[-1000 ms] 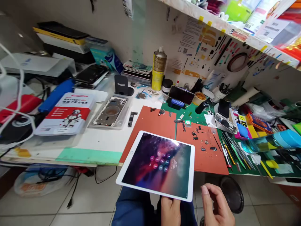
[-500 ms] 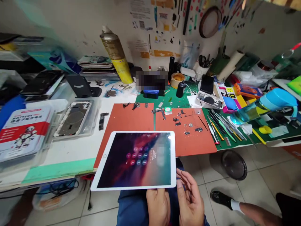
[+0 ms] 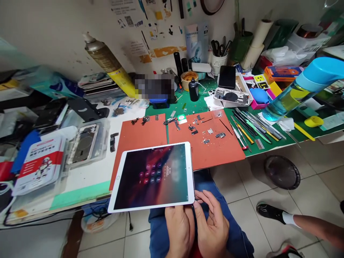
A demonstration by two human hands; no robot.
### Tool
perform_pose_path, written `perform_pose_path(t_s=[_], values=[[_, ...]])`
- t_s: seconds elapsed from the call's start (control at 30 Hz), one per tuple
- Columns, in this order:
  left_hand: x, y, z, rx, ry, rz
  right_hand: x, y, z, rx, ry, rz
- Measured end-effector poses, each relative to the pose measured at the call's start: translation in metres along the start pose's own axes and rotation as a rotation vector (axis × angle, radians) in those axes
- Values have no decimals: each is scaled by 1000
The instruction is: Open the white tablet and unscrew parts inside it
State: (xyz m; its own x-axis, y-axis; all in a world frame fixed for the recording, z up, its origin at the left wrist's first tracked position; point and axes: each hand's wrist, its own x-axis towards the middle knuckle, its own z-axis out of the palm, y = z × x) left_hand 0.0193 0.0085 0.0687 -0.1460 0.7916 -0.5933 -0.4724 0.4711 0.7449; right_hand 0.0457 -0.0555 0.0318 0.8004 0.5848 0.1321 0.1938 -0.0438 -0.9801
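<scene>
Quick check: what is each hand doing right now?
Left hand: closed on the near edge of the tablet.
Right hand: open, fingertips at the tablet's near right corner, holding nothing.

tablet (image 3: 153,176) before mats (image 3: 215,143) on desk | phone housing (image 3: 84,143) left (in tray) | tools (image 3: 249,127) right

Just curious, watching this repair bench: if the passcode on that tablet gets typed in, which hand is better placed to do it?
Probably the right hand. Its fingers touch only the tablet's near corner, seemingly free to lift, while the left hand supports the near edge from below. The keypad sits mid-screen.
</scene>
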Motion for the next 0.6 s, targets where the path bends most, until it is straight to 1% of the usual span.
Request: perform_pose_path(t_s=[0.1, 0.17, 0.2, 0.33, 0.5, 0.6], values=[[-1, 1, 2, -29, 32, -26, -4, -3, 6, -6, 66, 112], [-2, 1, 3, -22, 43, -42, -6, -4, 9, 18, 87, 208], [-1, 0, 2, -15, 40, -48, -6, -5, 10, 30, 88, 235], [2, -4, -1, -19, 19, -50, -4, -8, 12, 2, 110, 275], [5, -8, -4, -112, 79, -39, 0, -15, 14, -59, 164, 300], [6, -11, -6, -144, 71, -23, 3, -20, 12, -97, 166, 299]])
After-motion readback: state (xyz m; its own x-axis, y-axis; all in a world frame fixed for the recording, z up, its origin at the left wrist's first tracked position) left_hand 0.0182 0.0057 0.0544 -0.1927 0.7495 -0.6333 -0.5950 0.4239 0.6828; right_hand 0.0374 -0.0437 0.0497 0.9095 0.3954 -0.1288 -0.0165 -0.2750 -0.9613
